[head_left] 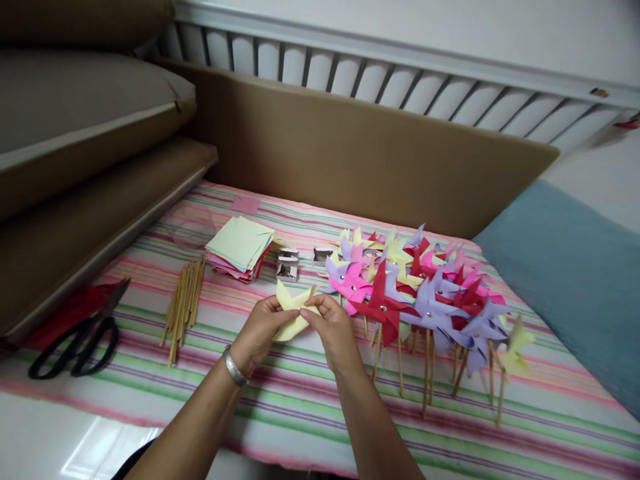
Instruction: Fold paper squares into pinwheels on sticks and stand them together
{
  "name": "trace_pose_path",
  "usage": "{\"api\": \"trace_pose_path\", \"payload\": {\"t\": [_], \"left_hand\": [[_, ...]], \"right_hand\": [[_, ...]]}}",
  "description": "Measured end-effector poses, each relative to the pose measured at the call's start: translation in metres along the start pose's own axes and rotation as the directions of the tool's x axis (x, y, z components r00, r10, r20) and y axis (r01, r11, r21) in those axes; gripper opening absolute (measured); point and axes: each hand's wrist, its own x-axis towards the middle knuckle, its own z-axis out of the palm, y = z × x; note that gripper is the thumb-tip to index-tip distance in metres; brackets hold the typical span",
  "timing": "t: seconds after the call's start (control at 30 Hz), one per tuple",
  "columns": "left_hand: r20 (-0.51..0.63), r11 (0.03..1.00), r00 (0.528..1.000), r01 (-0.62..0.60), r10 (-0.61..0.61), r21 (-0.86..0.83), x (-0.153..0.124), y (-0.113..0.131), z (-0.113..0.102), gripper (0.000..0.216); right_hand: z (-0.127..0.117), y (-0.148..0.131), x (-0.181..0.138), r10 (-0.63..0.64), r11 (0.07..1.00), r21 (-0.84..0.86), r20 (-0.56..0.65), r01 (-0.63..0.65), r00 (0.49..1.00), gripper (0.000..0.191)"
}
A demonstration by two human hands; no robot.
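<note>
A pale yellow paper pinwheel (291,328), partly folded, is held up between my two hands over the striped cloth. My left hand (260,328), with a silver bracelet at the wrist, pinches its left side. On the other side my right hand (331,330) grips the paper, thumb pressed at the centre where the corners meet. Beyond my hands are small open boxes (287,255) with tiny contents I cannot make out. Many finished pinwheels on sticks (384,308) lie heaped to the right, in red, pink, purple and yellow.
Left of my hands lie a stack of coloured paper squares (240,241), a bunch of thin wooden sticks (184,303) and black-handled scissors (83,343). A brown board (350,143) stands along the back. Large cushions (90,113) are piled at the left.
</note>
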Motion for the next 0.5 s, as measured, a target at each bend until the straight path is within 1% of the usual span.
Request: {"api": "trace_pose_path", "payload": {"t": [0.17, 0.23, 0.3, 0.37, 0.43, 0.47, 0.5], "left_hand": [[0.051, 0.999, 0.999, 0.008, -0.006, -0.038, -0.002, -0.004, 0.002, 0.036], [0.051, 0.999, 0.999, -0.002, 0.005, -0.05, -0.001, -0.003, 0.001, 0.038], [0.029, 0.998, 0.999, -0.032, 0.033, -0.048, -0.002, 0.004, 0.0, 0.038], [-0.004, 0.997, 0.997, -0.071, 0.071, -0.018, -0.008, 0.018, 0.001, 0.036], [-0.013, 0.993, 0.993, -0.115, 0.115, 0.032, -0.021, 0.036, 0.004, 0.033], [0.007, 0.989, 0.99, -0.14, 0.14, 0.055, -0.028, 0.045, 0.005, 0.031], [0.052, 0.985, 0.986, -0.162, 0.159, 0.065, -0.037, 0.054, 0.007, 0.029]], "right_hand": [[0.004, -0.009, -0.005, -0.038, 0.998, -0.052, 0.02, 0.039, 0.999, 0.024], [0.004, -0.014, -0.01, -0.062, 0.994, -0.082, 0.052, 0.067, 0.997, 0.026], [0.0, -0.02, -0.014, -0.087, 0.99, -0.102, 0.071, 0.094, 0.994, 0.031], [-0.006, -0.022, -0.016, -0.131, 0.983, -0.128, 0.004, 0.13, 0.991, 0.036], [-0.011, -0.019, -0.014, -0.173, 0.973, -0.175, -0.111, 0.152, 0.979, 0.036], [-0.011, -0.016, -0.012, -0.192, 0.965, -0.208, -0.139, 0.161, 0.971, 0.035], [-0.009, -0.012, -0.009, -0.223, 0.949, -0.257, -0.137, 0.183, 0.965, 0.033]]}}
